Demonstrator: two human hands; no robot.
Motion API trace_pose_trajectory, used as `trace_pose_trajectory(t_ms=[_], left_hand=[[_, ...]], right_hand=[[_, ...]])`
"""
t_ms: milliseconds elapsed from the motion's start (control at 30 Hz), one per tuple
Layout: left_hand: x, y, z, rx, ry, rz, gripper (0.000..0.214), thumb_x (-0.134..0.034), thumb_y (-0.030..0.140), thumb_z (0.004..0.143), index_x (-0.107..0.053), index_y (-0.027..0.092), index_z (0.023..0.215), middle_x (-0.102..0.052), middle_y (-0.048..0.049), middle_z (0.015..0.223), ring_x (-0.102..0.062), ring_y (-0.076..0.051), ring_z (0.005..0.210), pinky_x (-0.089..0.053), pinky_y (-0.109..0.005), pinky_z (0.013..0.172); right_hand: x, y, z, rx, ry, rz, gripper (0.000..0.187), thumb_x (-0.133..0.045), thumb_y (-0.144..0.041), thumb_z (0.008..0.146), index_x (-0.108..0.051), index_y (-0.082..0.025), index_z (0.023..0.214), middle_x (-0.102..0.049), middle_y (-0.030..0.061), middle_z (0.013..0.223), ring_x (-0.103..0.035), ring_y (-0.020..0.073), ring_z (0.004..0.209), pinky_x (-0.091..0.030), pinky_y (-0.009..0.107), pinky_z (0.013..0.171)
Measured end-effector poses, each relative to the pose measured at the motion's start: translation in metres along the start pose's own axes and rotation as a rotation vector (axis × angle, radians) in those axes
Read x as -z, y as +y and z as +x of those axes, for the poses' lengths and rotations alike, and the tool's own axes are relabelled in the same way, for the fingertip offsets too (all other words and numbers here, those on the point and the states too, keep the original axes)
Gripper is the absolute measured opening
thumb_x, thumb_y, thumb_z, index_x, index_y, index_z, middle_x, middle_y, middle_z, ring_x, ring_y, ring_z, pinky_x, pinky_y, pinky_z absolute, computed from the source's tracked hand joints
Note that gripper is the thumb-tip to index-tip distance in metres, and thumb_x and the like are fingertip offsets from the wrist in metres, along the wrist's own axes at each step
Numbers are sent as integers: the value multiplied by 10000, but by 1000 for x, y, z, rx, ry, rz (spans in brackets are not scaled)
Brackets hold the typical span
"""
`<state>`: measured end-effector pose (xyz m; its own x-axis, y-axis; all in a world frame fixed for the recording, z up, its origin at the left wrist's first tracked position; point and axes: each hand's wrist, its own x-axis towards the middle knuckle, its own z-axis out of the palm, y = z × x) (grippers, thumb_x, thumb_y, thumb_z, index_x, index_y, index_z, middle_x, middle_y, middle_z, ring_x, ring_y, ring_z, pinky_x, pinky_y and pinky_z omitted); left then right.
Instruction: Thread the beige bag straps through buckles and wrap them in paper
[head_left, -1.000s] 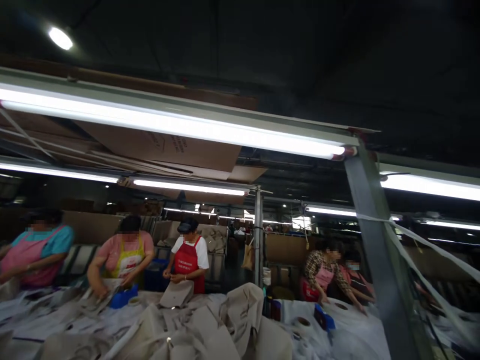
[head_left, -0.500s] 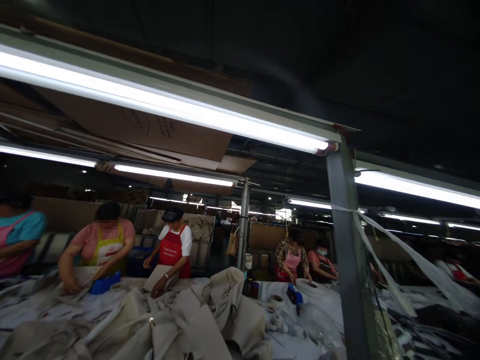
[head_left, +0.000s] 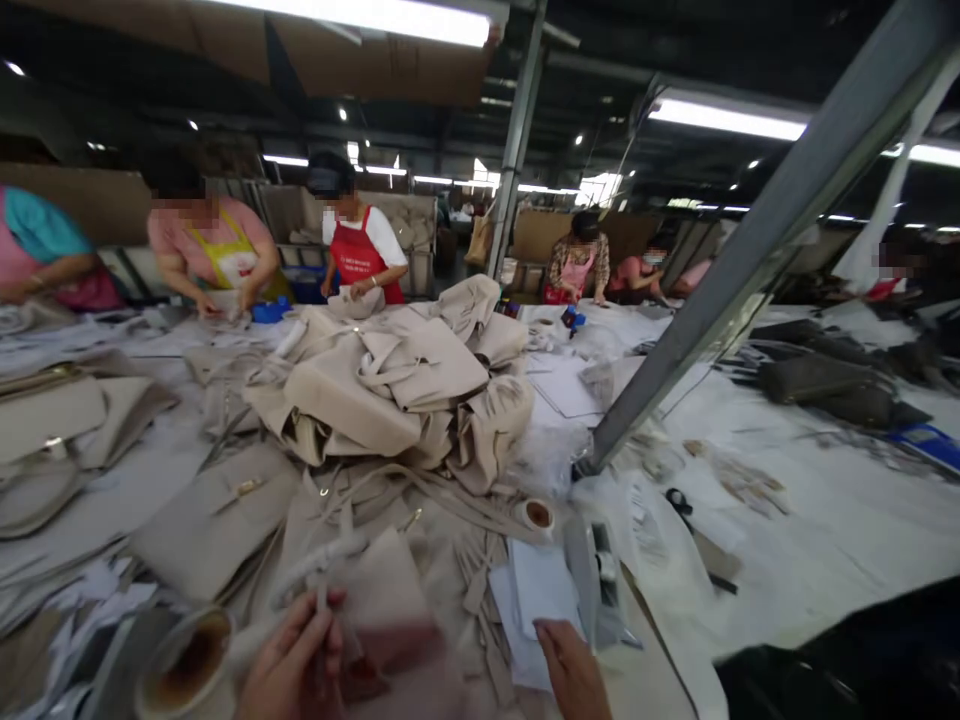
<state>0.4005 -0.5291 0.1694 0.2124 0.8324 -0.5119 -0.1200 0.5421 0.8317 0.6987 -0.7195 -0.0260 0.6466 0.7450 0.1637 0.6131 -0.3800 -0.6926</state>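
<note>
My left hand (head_left: 296,655) is closed in a pinch around a pale strap (head_left: 322,590), apparently a bag handle wrapped in white; motion blurs it. Beneath it lies a beige bag panel (head_left: 390,590), with a blurred reddish patch at its lower part. My right hand (head_left: 574,670) is at the lower edge of a small stack of white paper sheets (head_left: 544,580), thumb and finger closed on the edge. A tape dispenser (head_left: 600,570) stands just right of the sheets. One roll of tape (head_left: 187,660) is left of my left hand, another roll (head_left: 538,515) beyond the sheets.
A heap of beige bags (head_left: 390,390) rises mid-table, with another beige bag (head_left: 217,510) at left. A slanted metal post (head_left: 712,270) stands at right. Clear plastic bags (head_left: 645,530) and dark bags (head_left: 825,380) lie rightward. Several co-workers, one in a red apron (head_left: 360,250), work across the table.
The view has tilted down from the ceiling lights to the table. Both my hands, the sheets and the tape dispenser have come into sight.
</note>
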Motion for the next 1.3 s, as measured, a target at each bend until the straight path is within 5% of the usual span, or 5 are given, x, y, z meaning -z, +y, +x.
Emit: trace_pose_trajectory(t_ms=[233,400,700,1000,1300], left_hand=[[-10,16,-6,-7,-55,-7,654,-885,593,474,-666,185,935,-552,64,575,-459,-92,490,-359,-179,390],[-8,11,-12,-12,-51,4,673,-881,609,474,-660,189,951,-545,63,579,-455,-99,496,-372,-187,386],[-13,7,-14,-49,-43,-26,576,-867,559,547,-671,174,928,-541,61,583,-452,-76,481,-353,-161,383],[-14,9,-17,-49,-75,-61,546,-879,528,576,-661,175,931,-588,45,606,-508,-88,517,-369,-156,392],[-7,2,-7,-13,-77,-58,636,-884,584,505,-650,177,934,-596,48,601,-519,-102,506,-368,-173,374]], right_hand=[[-21,19,25,-32,133,-191,565,-270,-479,960,-667,-120,1140,-637,246,1201,-574,368,1179,-482,535,986],[-31,31,47,-78,152,-309,461,-340,-351,919,-697,-84,1039,-622,296,1201,-620,415,1031,-485,563,859],[-22,45,43,-40,85,-287,248,-433,-377,867,-615,-215,824,-665,115,929,-644,299,920,-487,415,860],[-29,59,47,-46,121,-245,555,-338,-524,883,-633,-94,1074,-621,256,1174,-584,384,1109,-446,506,959],[-24,55,57,-67,89,-171,310,-441,-483,824,-586,-227,727,-638,95,779,-631,307,808,-476,443,810]])
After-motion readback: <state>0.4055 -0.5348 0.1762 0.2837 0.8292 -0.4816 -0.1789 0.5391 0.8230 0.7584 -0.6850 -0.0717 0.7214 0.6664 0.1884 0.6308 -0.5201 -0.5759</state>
